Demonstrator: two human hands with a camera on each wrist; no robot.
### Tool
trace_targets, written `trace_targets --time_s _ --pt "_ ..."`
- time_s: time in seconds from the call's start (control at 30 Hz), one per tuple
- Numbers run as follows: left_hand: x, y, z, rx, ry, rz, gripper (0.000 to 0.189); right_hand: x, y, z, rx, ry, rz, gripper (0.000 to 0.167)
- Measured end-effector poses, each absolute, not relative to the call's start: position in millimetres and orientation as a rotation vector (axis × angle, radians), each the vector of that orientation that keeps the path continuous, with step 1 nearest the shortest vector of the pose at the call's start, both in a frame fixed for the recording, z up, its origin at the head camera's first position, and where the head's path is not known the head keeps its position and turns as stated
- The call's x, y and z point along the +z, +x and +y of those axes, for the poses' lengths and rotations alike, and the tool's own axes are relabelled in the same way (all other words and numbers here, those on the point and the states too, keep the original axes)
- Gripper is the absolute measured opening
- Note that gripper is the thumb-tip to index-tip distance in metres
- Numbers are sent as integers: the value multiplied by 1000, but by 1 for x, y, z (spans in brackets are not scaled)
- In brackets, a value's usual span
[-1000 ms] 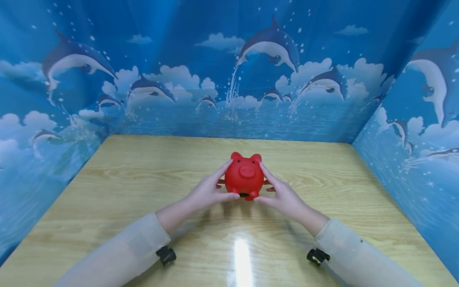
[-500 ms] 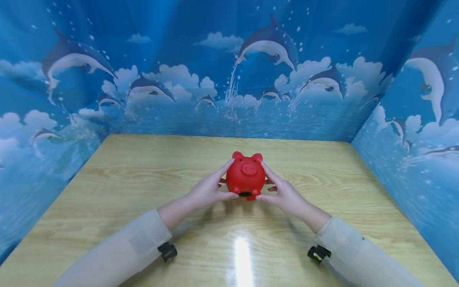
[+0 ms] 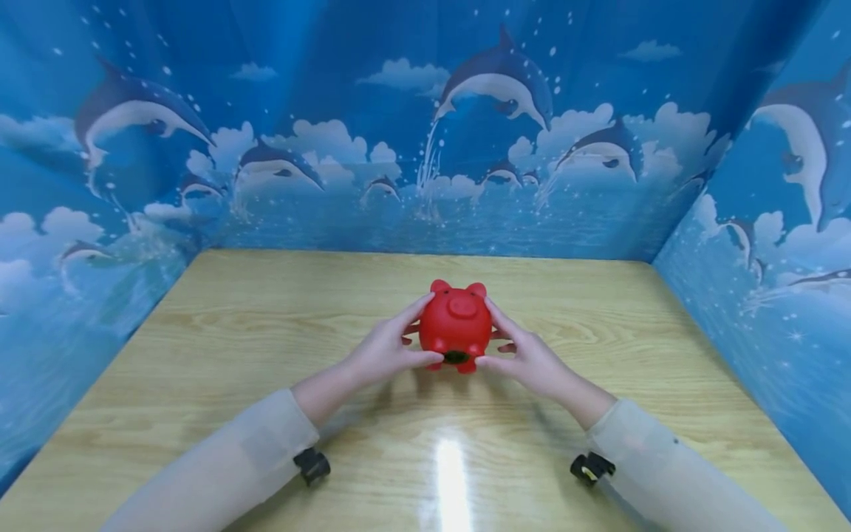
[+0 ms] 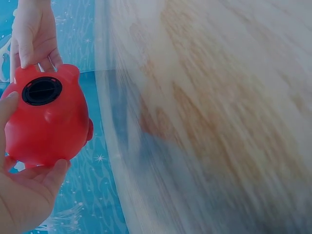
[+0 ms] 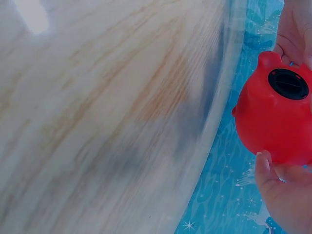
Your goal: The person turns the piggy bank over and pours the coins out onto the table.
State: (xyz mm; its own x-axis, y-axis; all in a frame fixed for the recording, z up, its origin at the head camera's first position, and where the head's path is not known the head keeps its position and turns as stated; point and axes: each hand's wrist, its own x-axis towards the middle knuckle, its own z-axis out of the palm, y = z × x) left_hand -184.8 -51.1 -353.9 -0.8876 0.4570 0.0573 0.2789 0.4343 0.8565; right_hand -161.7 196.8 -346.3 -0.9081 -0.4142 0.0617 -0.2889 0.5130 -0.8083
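A red piggy bank (image 3: 456,325) is held between the two hands, above the middle of the wooden table (image 3: 279,325). It is gripped on its left by the left hand (image 3: 385,351) and on its right by the right hand (image 3: 528,362); the hands are separated by the round red body. Each thumb is set low on the near side, while an index finger is laid up along each flank, close to the ear. The remaining fingers are partly hidden behind the body.

The piggy bank is tilted back, so that the snout (image 3: 462,307) is turned near and upward and part of the underside is exposed toward the near side. There, a round black plug (image 4: 42,90) is seen between the thumb tips; it is shown plainly in both wrist views.

Soft shadows are cast on the table just near of the piggy bank, and a bright streak of light (image 3: 452,484) is reflected farther toward the near edge. Both forearms are covered by pale sleeves (image 3: 226,458), and small black devices (image 3: 312,467) are worn at the wrists. The table is bordered on the far, left and right sides by blue sheeting (image 3: 399,229) printed with dolphins and clouds.
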Motion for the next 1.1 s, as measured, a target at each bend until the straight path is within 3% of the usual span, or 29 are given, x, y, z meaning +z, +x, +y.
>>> trace_targets --time_s 1.1 --pt "-350 -182 -55 1566 504 2407 81 -342 -160 190 -1446 -584 2541 78"
